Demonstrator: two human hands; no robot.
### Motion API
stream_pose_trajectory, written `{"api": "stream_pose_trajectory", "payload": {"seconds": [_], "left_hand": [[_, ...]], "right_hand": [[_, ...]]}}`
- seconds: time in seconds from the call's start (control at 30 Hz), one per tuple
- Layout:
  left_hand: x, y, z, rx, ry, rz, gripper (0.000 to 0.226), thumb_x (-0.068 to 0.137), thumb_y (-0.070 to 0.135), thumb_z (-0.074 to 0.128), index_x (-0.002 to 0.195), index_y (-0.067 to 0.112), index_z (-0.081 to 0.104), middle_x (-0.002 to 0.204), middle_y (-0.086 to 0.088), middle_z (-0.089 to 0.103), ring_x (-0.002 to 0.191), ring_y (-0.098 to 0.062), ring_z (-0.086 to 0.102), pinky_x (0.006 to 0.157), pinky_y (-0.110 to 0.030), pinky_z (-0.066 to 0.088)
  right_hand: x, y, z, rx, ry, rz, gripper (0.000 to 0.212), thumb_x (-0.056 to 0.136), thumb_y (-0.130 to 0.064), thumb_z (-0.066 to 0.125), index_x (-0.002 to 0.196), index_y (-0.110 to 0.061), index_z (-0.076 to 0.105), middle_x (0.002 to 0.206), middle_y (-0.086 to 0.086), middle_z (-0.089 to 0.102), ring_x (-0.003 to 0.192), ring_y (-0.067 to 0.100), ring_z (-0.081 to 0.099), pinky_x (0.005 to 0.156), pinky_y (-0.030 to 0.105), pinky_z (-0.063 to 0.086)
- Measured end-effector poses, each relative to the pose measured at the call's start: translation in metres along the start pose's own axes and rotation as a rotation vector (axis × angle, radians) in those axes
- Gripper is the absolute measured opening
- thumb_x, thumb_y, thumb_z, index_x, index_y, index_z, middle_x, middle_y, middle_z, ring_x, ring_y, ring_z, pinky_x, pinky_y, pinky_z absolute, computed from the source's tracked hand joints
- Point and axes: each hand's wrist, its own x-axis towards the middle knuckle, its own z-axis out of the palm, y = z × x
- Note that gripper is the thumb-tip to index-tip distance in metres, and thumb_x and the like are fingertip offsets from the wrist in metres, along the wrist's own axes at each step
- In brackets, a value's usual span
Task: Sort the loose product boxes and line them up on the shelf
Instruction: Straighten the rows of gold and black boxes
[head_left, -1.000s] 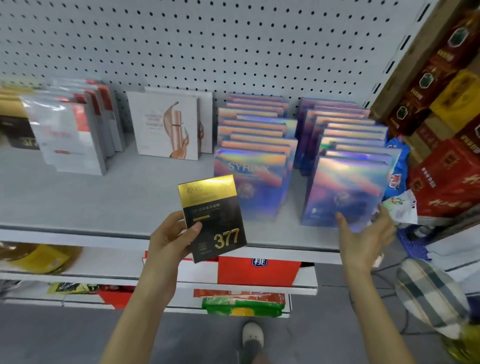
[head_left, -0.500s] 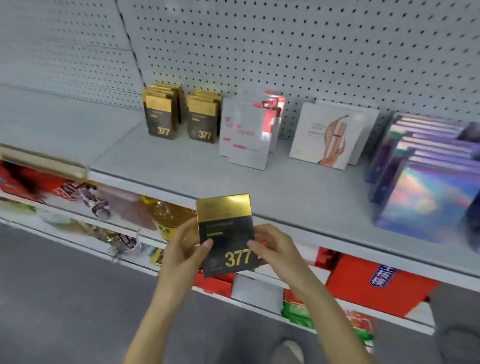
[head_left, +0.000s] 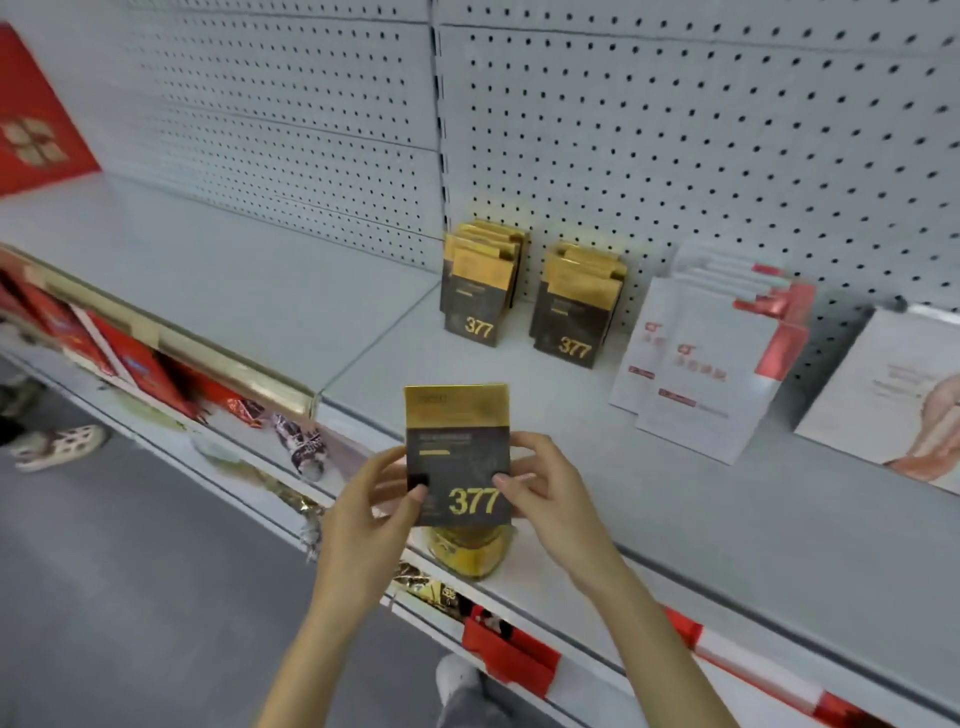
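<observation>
Left grip (head_left: 363, 512) and right grip (head_left: 551, 499) pinch a black-and-gold box (head_left: 457, 449) upright above the front edge of the shelf (head_left: 675, 525), likely squaring it to join the matching stacks (head_left: 477, 293) at the back.

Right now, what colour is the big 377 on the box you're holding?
Gold, on the black lower part of the box, seen best in the head view.

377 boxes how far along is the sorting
Done: two rows of 377 boxes stand lined up at the pegboard. In hand: left hand and right hand hold one more 377 box before the shelf. Left: placing it in a row.
</observation>
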Motion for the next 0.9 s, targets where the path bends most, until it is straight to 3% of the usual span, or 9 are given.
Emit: {"api": "stream_pose_trajectory", "payload": {"seconds": [0.1, 0.2, 0.37, 0.53, 0.77, 0.9], "left_hand": [[0.059, -0.005, -0.004, 0.027, 0.005, 0.0, 0.036, 0.088, 0.008, 0.064, 0.114, 0.032, 0.056, 0.106, 0.016, 0.064, 0.093, 0.01, 0.06, 0.068, -0.006, 0.047], [0.116, -0.007, -0.004, 0.038, -0.016, -0.004, 0.038, 0.089, 0.01, 0.063, 0.119, 0.031, 0.053, 0.111, 0.015, 0.061, 0.1, 0.005, 0.059, 0.069, -0.006, 0.048], [0.19, -0.021, 0.006, 0.096, -0.051, 0.013, 0.044, 0.088, 0.006, 0.063, 0.117, 0.033, 0.045, 0.108, 0.017, 0.057, 0.1, 0.0, 0.058, 0.071, -0.007, 0.048], [0.255, -0.036, 0.02, 0.055, -0.194, 0.017, 0.04, 0.087, 0.006, 0.064, 0.116, 0.028, 0.047, 0.11, 0.012, 0.058, 0.098, 0.004, 0.056, 0.069, -0.004, 0.046], [0.32, -0.052, 0.029, 0.064, -0.476, 0.034, 0.04, 0.088, 0.006, 0.064, 0.121, 0.019, 0.048, 0.113, 0.005, 0.058, 0.103, -0.008, 0.058, 0.068, -0.003, 0.046], [0.333, -0.051, 0.03, 0.063, -0.552, 0.086, 0.04, 0.088, 0.009, 0.064, 0.117, 0.029, 0.048, 0.11, 0.008, 0.057, 0.098, -0.005, 0.058, 0.067, -0.001, 0.044]], "right_hand": [[0.057, -0.004, 0.016, -0.037, 0.044, -0.049, 0.035, 0.092, -0.012, 0.061, 0.101, -0.043, 0.048, 0.095, -0.008, 0.066, 0.089, 0.002, 0.065, 0.075, 0.019, 0.055], [0.107, -0.01, 0.028, -0.103, 0.126, -0.09, 0.035, 0.089, -0.013, 0.065, 0.103, -0.04, 0.048, 0.088, -0.016, 0.063, 0.082, -0.012, 0.06, 0.069, 0.008, 0.048], [0.171, -0.004, 0.047, -0.153, 0.333, -0.067, 0.035, 0.087, -0.016, 0.069, 0.109, -0.036, 0.052, 0.092, -0.008, 0.062, 0.086, -0.002, 0.058, 0.07, 0.011, 0.047], [0.213, 0.002, 0.058, -0.169, 0.519, -0.06, 0.042, 0.082, -0.014, 0.074, 0.112, -0.03, 0.05, 0.099, -0.014, 0.059, 0.091, -0.002, 0.057, 0.07, 0.006, 0.047], [0.248, -0.001, 0.07, -0.202, 0.822, 0.007, 0.044, 0.082, -0.015, 0.074, 0.111, -0.036, 0.048, 0.107, -0.008, 0.059, 0.094, 0.005, 0.059, 0.081, 0.026, 0.055], [0.248, -0.008, 0.072, -0.152, 0.872, 0.023, 0.047, 0.081, -0.015, 0.075, 0.103, -0.045, 0.047, 0.108, -0.011, 0.06, 0.098, 0.002, 0.06, 0.082, 0.017, 0.053]]}}
